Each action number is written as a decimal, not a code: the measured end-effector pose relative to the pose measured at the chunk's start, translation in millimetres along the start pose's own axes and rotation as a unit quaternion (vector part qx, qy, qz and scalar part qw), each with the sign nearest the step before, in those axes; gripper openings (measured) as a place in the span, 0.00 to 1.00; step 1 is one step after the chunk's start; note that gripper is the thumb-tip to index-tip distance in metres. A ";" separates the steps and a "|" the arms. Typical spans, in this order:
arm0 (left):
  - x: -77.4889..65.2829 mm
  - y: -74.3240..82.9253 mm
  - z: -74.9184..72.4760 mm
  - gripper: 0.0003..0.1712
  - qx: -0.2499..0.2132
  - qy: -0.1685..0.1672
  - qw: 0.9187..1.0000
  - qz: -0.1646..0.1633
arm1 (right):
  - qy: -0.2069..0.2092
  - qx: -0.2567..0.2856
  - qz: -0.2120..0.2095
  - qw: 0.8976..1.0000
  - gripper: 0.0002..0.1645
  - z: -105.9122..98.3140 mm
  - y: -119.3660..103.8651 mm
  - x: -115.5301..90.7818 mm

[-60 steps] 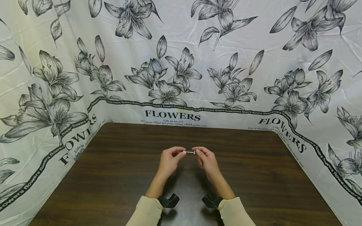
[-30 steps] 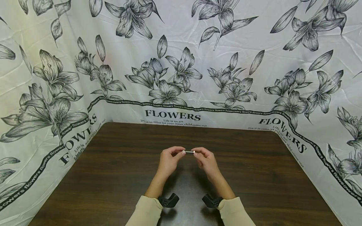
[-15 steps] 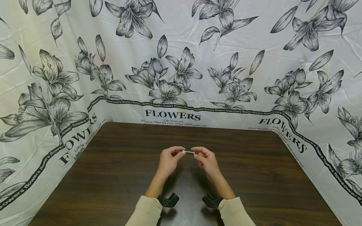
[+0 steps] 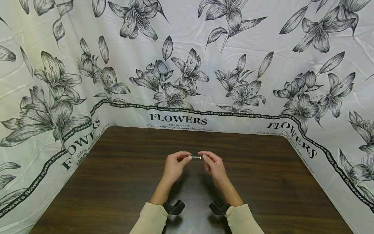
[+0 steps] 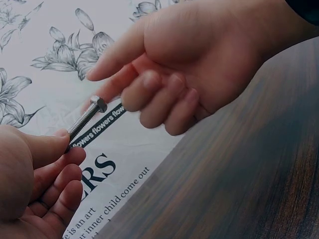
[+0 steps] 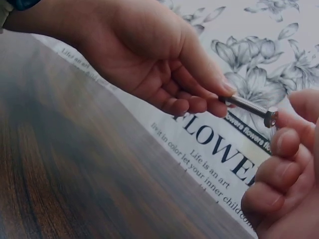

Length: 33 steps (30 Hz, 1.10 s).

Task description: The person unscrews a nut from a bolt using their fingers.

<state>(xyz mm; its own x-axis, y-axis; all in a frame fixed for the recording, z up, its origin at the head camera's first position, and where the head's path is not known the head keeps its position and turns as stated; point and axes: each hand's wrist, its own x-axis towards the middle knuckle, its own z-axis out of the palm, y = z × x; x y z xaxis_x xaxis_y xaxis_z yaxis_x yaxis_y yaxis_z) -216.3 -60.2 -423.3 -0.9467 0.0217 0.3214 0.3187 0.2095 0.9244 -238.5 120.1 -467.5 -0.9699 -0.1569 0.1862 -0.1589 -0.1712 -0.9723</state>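
A silver threaded bolt [image 4: 196, 157] with a hexagonal end lies roughly level between my two hands, above the table. My left hand [image 4: 174, 167] pinches its far-left end between thumb and index finger. In the left wrist view, the hexagonal end [image 5: 99, 103] points up towards the right hand. My right hand [image 4: 215, 167] is right at that end, its thumb [image 5: 107, 64] lifted apart from the metal. The right index finger extends behind the hexagonal end, while the other right fingers [image 6: 271, 177] are curled in. Left fingertips cover the bolt's other end.
A dark brown wooden table [image 4: 263, 182] spreads under both hands. White cloth [image 4: 239, 123] printed with black flowers and lettering stands around its back and sides. Black wrist devices [image 4: 174, 207] sit at the cuffs of light sleeves [image 4: 152, 217].
The right thumb and fingers shift slightly at the bolt's hexagonal end, closing in and then moving a little off it. My left hand keeps its pinch and stays in place.
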 end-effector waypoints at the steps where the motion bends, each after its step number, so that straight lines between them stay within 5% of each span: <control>1: 1.1 -3.3 0.5 0.06 0.001 -0.001 1.000 -0.003 | 0.002 -0.013 0.011 1.000 0.17 1.6 -4.0 -0.9; 9: 10.2 -40.1 7.2 0.07 0.001 0.006 1.000 -0.012 | -0.026 -0.101 0.078 0.991 0.25 12.2 -30.3 -9.4; 22: 11.2 -45.7 7.6 0.07 -0.002 0.006 1.000 -0.011 | -0.026 -0.083 0.057 0.995 0.17 9.7 -28.3 -8.5; 26: 10.1 -40.3 8.1 0.07 0.005 0.008 1.000 -0.012 | -0.022 -0.064 0.048 0.997 0.13 8.5 -27.0 -8.7; 33: 0.8 -6.5 2.7 0.06 0.004 0.004 1.000 -0.004 | -0.025 -0.034 0.028 0.999 0.13 7.6 -26.1 -9.7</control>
<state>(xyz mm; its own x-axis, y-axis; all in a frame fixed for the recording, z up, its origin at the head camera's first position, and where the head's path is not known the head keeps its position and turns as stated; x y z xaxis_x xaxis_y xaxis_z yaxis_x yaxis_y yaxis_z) -219.2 -58.9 -429.6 -0.9487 0.0130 0.3158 0.3109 0.2178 0.9252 -223.5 118.7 -442.9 -0.9676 -0.2120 0.1372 -0.1195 -0.0941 -0.9884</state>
